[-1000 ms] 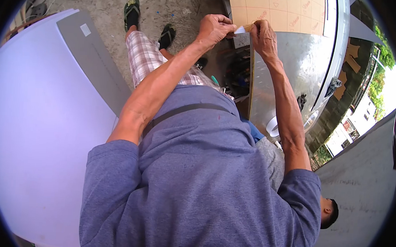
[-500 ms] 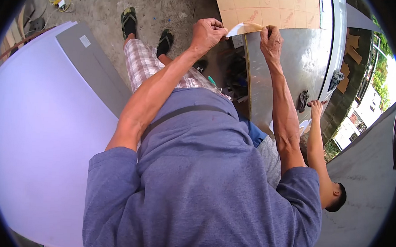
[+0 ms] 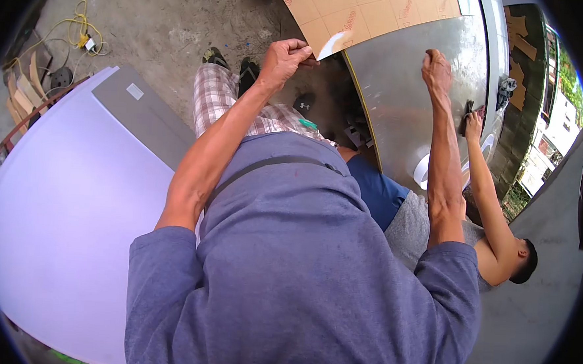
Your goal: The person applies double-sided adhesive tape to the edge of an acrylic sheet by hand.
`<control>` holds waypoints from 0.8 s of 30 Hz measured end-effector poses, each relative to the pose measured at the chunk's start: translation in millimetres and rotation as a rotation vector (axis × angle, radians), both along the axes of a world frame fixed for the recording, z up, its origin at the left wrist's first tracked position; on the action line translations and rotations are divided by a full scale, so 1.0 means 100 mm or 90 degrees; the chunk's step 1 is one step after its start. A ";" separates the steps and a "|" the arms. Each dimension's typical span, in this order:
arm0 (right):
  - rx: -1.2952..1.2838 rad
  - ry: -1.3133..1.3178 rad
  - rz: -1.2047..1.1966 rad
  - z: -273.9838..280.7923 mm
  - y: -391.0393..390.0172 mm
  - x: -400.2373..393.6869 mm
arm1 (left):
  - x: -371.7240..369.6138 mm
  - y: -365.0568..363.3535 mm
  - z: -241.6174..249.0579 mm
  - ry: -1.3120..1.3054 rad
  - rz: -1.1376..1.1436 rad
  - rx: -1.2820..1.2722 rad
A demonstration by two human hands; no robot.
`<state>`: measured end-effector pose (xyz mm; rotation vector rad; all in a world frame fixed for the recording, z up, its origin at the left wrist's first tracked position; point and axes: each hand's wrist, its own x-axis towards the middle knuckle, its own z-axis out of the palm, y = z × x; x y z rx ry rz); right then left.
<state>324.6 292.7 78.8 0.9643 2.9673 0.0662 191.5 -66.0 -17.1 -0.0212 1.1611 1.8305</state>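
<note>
My left hand [image 3: 286,64] pinches the near corner of a brown sheet [image 3: 363,18] printed with red lines and lettering. Beside those fingers, a white glossy patch [image 3: 335,44] shows at the corner. My right hand [image 3: 437,72] is away from the sheet, above a grey metal tabletop [image 3: 402,89]. Its fingers are curled together, and whether anything small is between them is hidden. The sheet lies partly over the tabletop, its corner reaching past the table's yellowish edge.
At right, a co-worker's hand [image 3: 473,127] is on a dark cloth [image 3: 468,112]. A white ring-shaped item [image 3: 422,170] sits near that person. To my left stands a large white panel [image 3: 72,216]. A yellow cord [image 3: 82,26] lies on the concrete floor.
My right hand has let go of the sheet's edge and moved right. My left hand, still at the corner, has shifted left and slightly down. The co-worker's hand has moved down onto the dark cloth.
</note>
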 end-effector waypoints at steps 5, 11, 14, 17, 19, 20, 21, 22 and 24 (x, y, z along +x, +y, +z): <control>-0.388 0.051 0.176 0.16 -1.30 -0.31 | -0.09 -0.09 0.12 0.000 -0.086 -0.023; -0.466 -0.029 0.429 -0.05 -1.69 -0.56 | -0.20 -0.14 0.07 -0.041 -0.124 -0.015; -0.411 -0.090 0.531 -0.21 -1.56 -1.08 | -0.27 -0.10 0.13 -0.072 -0.069 0.019; -0.365 -0.157 0.598 -0.25 -1.59 -1.18 | -0.12 -0.13 0.17 -0.126 -0.013 0.054; -0.356 -0.200 0.607 -0.29 -1.59 -1.35 | -0.09 -0.08 0.21 -0.102 0.025 0.015; -0.352 -0.200 0.625 -0.32 -1.60 -1.36 | -0.04 -0.08 0.15 -0.087 0.047 0.036; -0.351 -0.203 0.642 -0.38 -1.62 -1.41 | 0.03 -0.07 0.13 -0.093 0.065 0.028; -0.343 -0.200 0.661 -0.41 -1.62 -1.45 | 0.04 -0.05 0.11 -0.091 0.082 0.023; -0.348 -0.185 0.679 -0.43 -1.61 -1.50 | 0.05 -0.01 0.10 -0.090 0.128 0.010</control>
